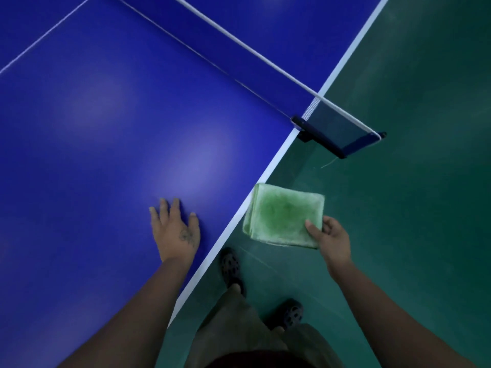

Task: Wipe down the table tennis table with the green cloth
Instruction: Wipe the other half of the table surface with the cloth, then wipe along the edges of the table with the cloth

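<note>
Wiping looks not begun. Your right hand (330, 241) pinches the folded green cloth (281, 216) by its corner, lower right of centre, off the counter (106, 128) edge, over the floor (411, 208). Your left hand (174, 229) lies flat on the counter, fingers (170, 208) spread. Whole top remains.

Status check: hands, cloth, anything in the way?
Left hand open, spread on the table. Right hand pinches folded green cloth, held beside the table edge. Net clamp ahead at that edge.
</note>
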The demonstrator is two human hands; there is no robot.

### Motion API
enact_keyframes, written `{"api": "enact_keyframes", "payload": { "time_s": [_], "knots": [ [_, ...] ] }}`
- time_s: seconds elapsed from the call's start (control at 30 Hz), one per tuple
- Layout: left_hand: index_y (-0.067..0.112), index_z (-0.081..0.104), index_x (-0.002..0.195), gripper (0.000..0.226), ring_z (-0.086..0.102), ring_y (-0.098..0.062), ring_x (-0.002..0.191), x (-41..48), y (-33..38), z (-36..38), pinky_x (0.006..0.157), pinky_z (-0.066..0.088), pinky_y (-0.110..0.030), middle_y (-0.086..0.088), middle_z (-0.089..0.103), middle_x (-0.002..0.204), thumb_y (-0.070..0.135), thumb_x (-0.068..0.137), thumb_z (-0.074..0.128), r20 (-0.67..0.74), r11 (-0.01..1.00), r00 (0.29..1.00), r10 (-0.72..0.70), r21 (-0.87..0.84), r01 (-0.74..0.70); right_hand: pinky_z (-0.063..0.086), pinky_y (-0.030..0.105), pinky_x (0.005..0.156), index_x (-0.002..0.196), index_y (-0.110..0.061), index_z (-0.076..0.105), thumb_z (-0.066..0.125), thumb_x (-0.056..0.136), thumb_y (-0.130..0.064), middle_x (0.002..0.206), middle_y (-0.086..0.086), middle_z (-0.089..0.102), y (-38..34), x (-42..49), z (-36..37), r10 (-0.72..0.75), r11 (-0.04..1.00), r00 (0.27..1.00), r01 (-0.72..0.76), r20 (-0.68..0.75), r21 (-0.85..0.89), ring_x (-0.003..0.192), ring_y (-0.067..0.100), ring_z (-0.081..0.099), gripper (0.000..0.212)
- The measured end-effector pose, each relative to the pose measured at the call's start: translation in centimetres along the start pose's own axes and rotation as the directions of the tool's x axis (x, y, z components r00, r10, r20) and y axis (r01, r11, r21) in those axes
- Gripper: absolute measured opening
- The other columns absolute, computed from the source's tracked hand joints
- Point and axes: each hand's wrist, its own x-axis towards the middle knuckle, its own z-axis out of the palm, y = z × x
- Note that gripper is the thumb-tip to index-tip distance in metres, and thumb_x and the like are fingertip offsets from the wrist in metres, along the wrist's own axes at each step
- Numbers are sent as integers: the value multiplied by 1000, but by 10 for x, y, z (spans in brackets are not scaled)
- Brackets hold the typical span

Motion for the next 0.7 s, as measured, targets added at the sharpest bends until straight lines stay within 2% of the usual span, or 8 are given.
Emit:
{"api": "enact_keyframes", "payload": {
  "time_s": [0.13, 0.23, 0.33, 0.43, 0.5, 0.6, 0.67, 0.7],
  "knots": [
    [5, 54, 155, 52, 41, -36, 153, -32, 35, 6, 129, 32, -47, -15, 53, 159, 21, 107, 66, 54, 961, 970, 235, -163, -224, 63, 30, 74, 114, -10, 71, 81, 96, -10, 101, 4, 84, -17, -29, -47, 21, 999, 996, -25, 90, 38, 90, 20, 82, 21],
    [12, 60, 150, 46, 55, -17, 132, -63, 59, 20, 115, 39, -29, -6, 64, 144, 21, 105, 68, 96, 920, 930, 355, -216, -328, 63, 41, 82, 112, -6, 73, 84, 93, -11, 101, 13, 83, -28, -46, -82, 44, 998, 994, -47, 100, 35, 90, 30, 81, 23],
    [18, 56, 154, 51, 61, -13, 133, -98, 90, 32, 117, 47, -38, 0, 66, 142, 20, 105, 71, 318, 881, 883, 346, -432, -190, 64, 33, 70, 109, -3, 74, 90, 85, -19, 99, 16, 83, -45, -67, -118, 52, 997, 993, -58, 109, 46, 85, 29, 81, 33],
    [35, 47, 159, 60, 63, -9, 131, -127, 128, 33, 112, 48, -34, 8, 68, 138, 32, 105, 73, 560, 873, 762, 325, -487, -14, 63, 28, 67, 111, 1, 74, 90, 75, -26, 102, 19, 82, -64, -87, -153, 13, 991, 988, -33, 152, 132, 86, 30, 82, 47],
    [38, 46, 159, 61, 66, -4, 124, -140, 150, 33, 110, 48, -32, 5, 72, 133, 36, 104, 74, 607, 859, 726, 324, -509, 42, 63, 26, 68, 111, 2, 72, 88, 74, -23, 104, 21, 82, -76, -99, -170, -25, 978, 983, -14, 183, 210, 86, 28, 82, 47],
    [36, 51, 154, 57, 73, -3, 108, -157, 188, 33, 106, 55, -29, -4, 76, 120, 32, 103, 75, 598, 827, 739, 310, -553, 101, 64, 27, 68, 106, 1, 72, 86, 75, -19, 104, 23, 81, -91, -111, -196, -89, 945, 978, 22, 190, 326, 85, 26, 81, 39],
    [31, 56, 153, 56, 72, -6, 114, -167, 210, 34, 112, 54, -35, -7, 75, 124, 29, 101, 76, 609, 815, 723, 325, -568, 112, 64, 28, 69, 103, -1, 73, 85, 76, -18, 103, 24, 81, -99, -115, -209, -131, 927, 973, 51, 192, 373, 84, 26, 81, 34],
    [29, 57, 154, 58, 67, -7, 124, -172, 221, 36, 116, 50, -35, -4, 71, 134, 28, 100, 78, 597, 834, 722, 350, -550, 50, 64, 28, 69, 102, -1, 74, 85, 76, -18, 102, 24, 81, -104, -115, -217, -153, 918, 969, 66, 194, 391, 84, 26, 81, 33]
  ]
}}
